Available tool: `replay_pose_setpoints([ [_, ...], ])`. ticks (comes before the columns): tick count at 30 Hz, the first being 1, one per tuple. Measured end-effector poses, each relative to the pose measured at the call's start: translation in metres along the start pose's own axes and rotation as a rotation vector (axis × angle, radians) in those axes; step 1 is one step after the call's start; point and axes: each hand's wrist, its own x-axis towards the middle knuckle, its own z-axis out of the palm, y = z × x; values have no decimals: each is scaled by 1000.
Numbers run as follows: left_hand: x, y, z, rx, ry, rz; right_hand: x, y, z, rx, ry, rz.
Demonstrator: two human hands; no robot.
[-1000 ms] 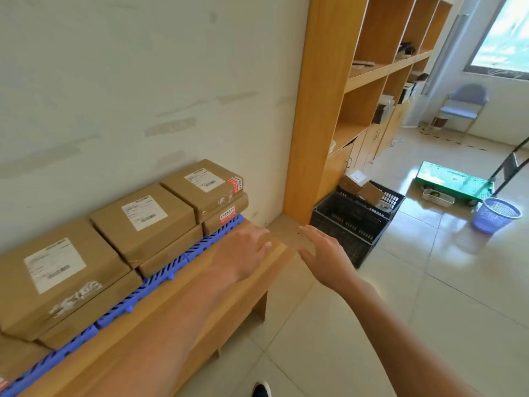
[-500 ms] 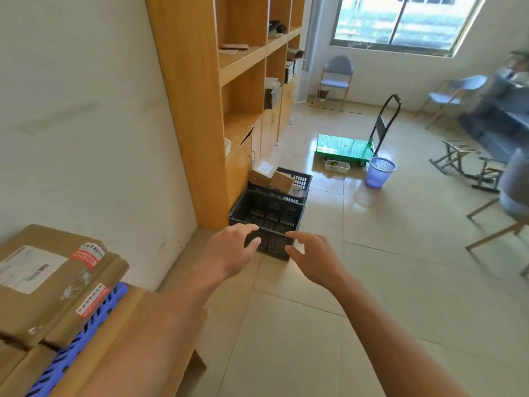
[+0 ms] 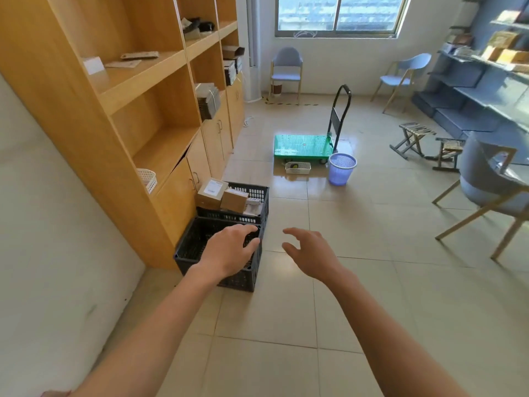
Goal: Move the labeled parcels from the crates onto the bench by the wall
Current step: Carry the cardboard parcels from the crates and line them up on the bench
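Two black plastic crates stand on the floor against the wooden shelf unit. The near crate (image 3: 189, 247) looks empty. The far crate (image 3: 257, 193) holds brown cardboard parcels: one with a white label (image 3: 210, 191) and a smaller one (image 3: 234, 199) beside it. My left hand (image 3: 229, 250) hangs in the air in front of the near crate, fingers loosely bent, holding nothing. My right hand (image 3: 310, 253) is stretched out to its right over the floor tiles, fingers spread and empty. The bench is out of view.
A tall wooden shelf unit (image 3: 137, 116) with cupboards lines the left wall. Farther off are a green platform trolley (image 3: 303, 146), a small white basket (image 3: 297, 167), a purple waste bin (image 3: 341, 169), folding stools (image 3: 415, 138) and chairs (image 3: 486, 196).
My view has swung right, away from the bench with its stacked parcels, and toward the crates. Both empty hands stay stretched out ahead, and the crates are nearer.
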Motion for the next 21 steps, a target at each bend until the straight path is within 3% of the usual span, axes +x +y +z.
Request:
replay_pose_setpoints([
  [8,117,-37,14,-23,-32,-107,132,30,-14,-35,-103,-16],
  [16,253,-139,22,-156,17,-254,304,15,22,-48,-210,-21],
  [21,336,-199,23,-228,-54,-314,404,9,36,-32,-261,35],
])
